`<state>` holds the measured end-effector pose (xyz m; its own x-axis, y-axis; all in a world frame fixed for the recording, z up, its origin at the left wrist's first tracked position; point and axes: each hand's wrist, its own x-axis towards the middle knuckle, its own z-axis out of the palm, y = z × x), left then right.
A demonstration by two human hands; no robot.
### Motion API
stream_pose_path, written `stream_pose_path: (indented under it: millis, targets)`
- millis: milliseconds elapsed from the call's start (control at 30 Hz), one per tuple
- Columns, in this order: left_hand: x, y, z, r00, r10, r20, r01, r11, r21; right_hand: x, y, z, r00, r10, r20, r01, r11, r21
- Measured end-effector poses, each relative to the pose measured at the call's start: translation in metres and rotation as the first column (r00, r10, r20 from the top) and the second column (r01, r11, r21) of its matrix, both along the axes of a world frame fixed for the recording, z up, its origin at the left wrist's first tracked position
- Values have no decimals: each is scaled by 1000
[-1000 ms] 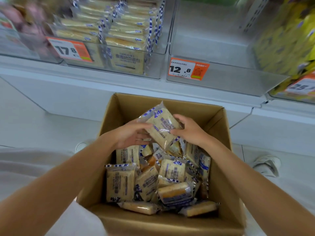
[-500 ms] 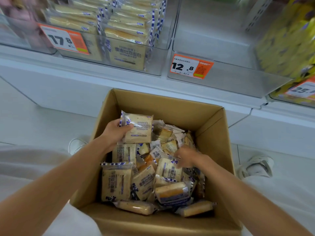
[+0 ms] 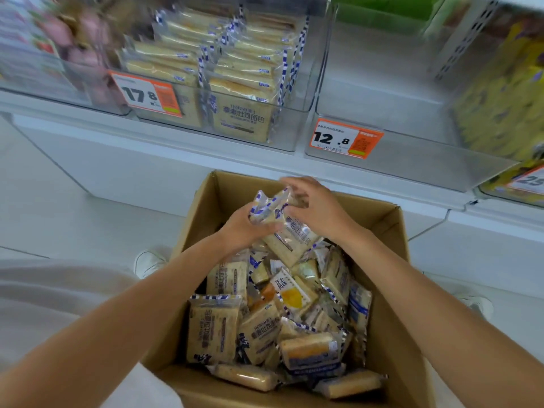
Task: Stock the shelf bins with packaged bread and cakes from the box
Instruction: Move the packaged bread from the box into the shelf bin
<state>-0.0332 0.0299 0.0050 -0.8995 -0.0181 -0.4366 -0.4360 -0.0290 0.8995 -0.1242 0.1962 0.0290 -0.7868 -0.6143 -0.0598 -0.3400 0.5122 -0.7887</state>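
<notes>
Bread packs (image 3: 290, 235): clear wrap, blue-white edging, pale toast slices; you hold them over the box (image 3: 391, 343)
Left hand (image 3: 245, 229): your fingers curl round the packs
Right hand (image 3: 319, 212): your fingers pinch their top

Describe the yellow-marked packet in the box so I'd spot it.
Find the open brown cardboard box below the clear shelf bins. Near its middle lies a small white-labelled packet. It alone shows a bright yellow patch; neighbouring packets are beige with blue-checked edges.
</notes>
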Motion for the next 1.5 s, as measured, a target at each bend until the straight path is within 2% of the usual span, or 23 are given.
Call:
stream_pose_path:
  millis: [33, 100, 167, 300, 400, 533, 633, 733, 833, 900, 933, 1000, 1067, 1133, 1233, 1300, 1367, 1500]
  targets:
    - [0, -4, 5, 999, 50, 7, -51, 996, 69, -4, 0, 6, 998, -19, 60, 19, 1000, 1]
    - [0, -15, 17, 996, 86, 16, -88, 966, 242, -10, 4, 14, 992, -1, 123, -13, 994, 113]
    - [2, -24, 31, 999, 38, 6, -37, 947, 320, -13, 4, 20, 997, 70, 37, -77, 967, 244]
    - [1, -44, 54, 985, -166, -41, 171, 954, 246, -7, -12, 51, 961, 236, -145, -150, 884, 443]
    - [-6, -57, 64, 980, -197, -30, 199, 970, 143, -3, -27, 74, 920, 341, -194, -206, 841, 500]
    - [-20, -64, 80, 973, -218, -73, 216, 976, -29, -1, -41, 106, 953, 281, -110, -194, 851, 489]
    - [-33, -70, 98, 964, -242, -108, 236, 970, -64, -5, -47, 128, 973, 226, -51, -179, 874, 452]
    - [-50, -79, 115, 940, -317, -130, 305, 947, -105, -13, -53, 147, 989, 145, 10, -140, 927, 349]
    - [-76, -95, 134, 922, -301, -242, 286, 953, -96, -24, -55, 164, 998, 52, -21, -44, 956, 291]
    - [-94, -107, 153, 918, -208, -336, 211, 977, -29, -31, -54, 174, 996, -36, -76, 54, 965, 256]
    - [-106, -114, 161, 918, -112, -380, 113, 993, -19, -34, -53, 177, 989, -107, -106, 128, 969, 214]
    - [-135, -128, 171, 864, 21, -502, -104, 985, -137, -38, -53, 186, 948, -295, -122, 307, 948, 87]
    - [-165, -140, 173, 805, -122, -581, -190, 875, -446, -45, -57, 193, 890, -445, -94, 444, 895, -30]
    - [-192, -149, 169, 799, -351, -488, -131, 691, -711, -51, -68, 194, 830, -548, -101, 545, 836, -57]
    - [-224, -156, 160, 770, -577, -274, -59, 362, -930, -66, -86, 189, 710, -686, -158, 690, 723, -41]
    - [-236, -159, 152, 745, -659, -107, -2, 158, -987, -75, -95, 189, 641, -735, -222, 755, 656, 7]
    - [-241, -164, 148, 733, -680, -15, 64, 92, -994, -85, -100, 196, 603, -723, -336, 786, 612, 94]
    - [-238, -169, 147, 725, -688, -3, 153, 165, -974, -109, -119, 196, 505, -639, -580, 858, 443, 259]
